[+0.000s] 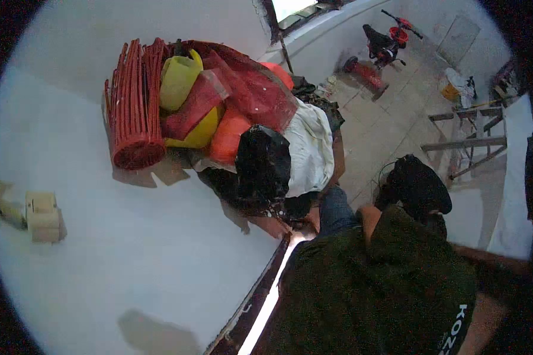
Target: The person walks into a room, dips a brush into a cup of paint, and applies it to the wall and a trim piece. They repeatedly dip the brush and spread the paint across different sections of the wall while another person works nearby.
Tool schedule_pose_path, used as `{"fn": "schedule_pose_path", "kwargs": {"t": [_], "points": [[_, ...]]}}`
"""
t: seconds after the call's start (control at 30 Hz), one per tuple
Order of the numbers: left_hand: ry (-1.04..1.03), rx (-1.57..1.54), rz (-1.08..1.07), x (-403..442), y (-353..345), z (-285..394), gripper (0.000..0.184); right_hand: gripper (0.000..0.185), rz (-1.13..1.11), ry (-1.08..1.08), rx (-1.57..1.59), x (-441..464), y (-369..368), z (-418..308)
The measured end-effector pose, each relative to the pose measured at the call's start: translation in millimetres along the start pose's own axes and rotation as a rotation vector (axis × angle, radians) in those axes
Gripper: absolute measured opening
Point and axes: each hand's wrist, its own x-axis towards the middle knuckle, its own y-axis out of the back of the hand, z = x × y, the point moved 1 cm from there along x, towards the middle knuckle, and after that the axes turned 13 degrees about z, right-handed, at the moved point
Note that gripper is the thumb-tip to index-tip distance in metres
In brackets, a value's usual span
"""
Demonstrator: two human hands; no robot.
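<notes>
Neither of my hands can be made out here. A person in a dark green shirt (373,284) with white lettering fills the lower right, with a blue jeans leg (336,210) beside it. Bare skin (272,225) shows low by the pile, close to a dark frame edge; whether it is a hand or a foot I cannot tell. Above it sit a crumpled black plastic bag (263,163) and a white cloth sack (311,148). Red mesh (251,83), a yellow container (180,80) and a red ribbed basket (137,112) are heaped alongside.
A bright gap (266,319) runs along the dark frame (249,305). Farther off, a child's tricycle (385,47) and a wooden trestle (468,142) stand on the tiled floor (385,118). A beige box (42,216) is fixed on the white wall (130,236).
</notes>
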Motion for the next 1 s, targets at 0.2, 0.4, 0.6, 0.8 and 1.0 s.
{"fn": "schedule_pose_path", "kwargs": {"t": [0.2, 0.4, 0.6, 0.8, 1.0], "points": [[-0.049, 0.037, -0.008, 14.4, 0.7, 102.7, 0.035, 0.045, -0.103, 0.041, 0.118, 14.4, 7.2, 35.6], [-0.028, 0.143, -0.024, 10.6, -5.1, 209.5, 0.033, 0.044, -0.255, 0.028, 0.349, 17.3, 17.3, 77.1], [-0.04, 0.334, -0.072, 8.0, -10.0, 328.6, 0.032, 0.043, -0.391, -0.057, 0.662, 2.5, 11.2, 82.2], [-0.038, 0.479, -0.12, 7.5, -21.5, 407.2, 0.03, 0.042, -0.461, -0.137, 0.931, -4.8, 25.6, 53.4], [-0.005, 0.563, -0.144, 4.0, -26.3, 446.0, 0.029, 0.041, -0.512, -0.227, 1.125, -14.0, 39.1, 36.6]]}}
